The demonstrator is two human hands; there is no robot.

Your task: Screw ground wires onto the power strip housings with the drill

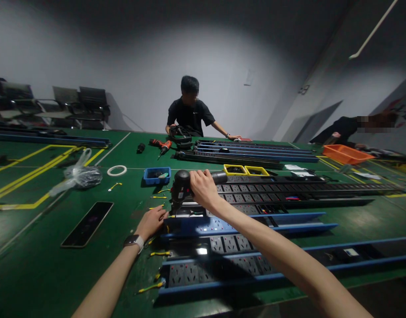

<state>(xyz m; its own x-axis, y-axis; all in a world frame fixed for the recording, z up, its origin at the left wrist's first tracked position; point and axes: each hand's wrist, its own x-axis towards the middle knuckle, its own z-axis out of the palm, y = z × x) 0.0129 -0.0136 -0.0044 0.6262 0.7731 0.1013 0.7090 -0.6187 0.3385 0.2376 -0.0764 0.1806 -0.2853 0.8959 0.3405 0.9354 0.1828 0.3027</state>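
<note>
My right hand (204,189) grips a black cordless drill (181,187). The drill points down over the left end of the power strips. My left hand (153,221), wearing a watch, rests at the end of a blue-edged power strip (203,224). Its fingers are bent together there, and what they hold is hidden. Short yellow-green wires (160,254) stick out from the strip ends. Nearer to me lies another blue-edged power strip (222,269) with rows of black sockets. Beyond the drill are more black power strips (272,187).
A blue bin (157,181) and yellow bins (235,173) stand behind the drill. To the left lie a phone (87,224), a plastic bag (85,174) and a white ring (117,170). Across the table, a co-worker (191,112) sits near a red-black drill (161,145); an orange basket (347,154) is right.
</note>
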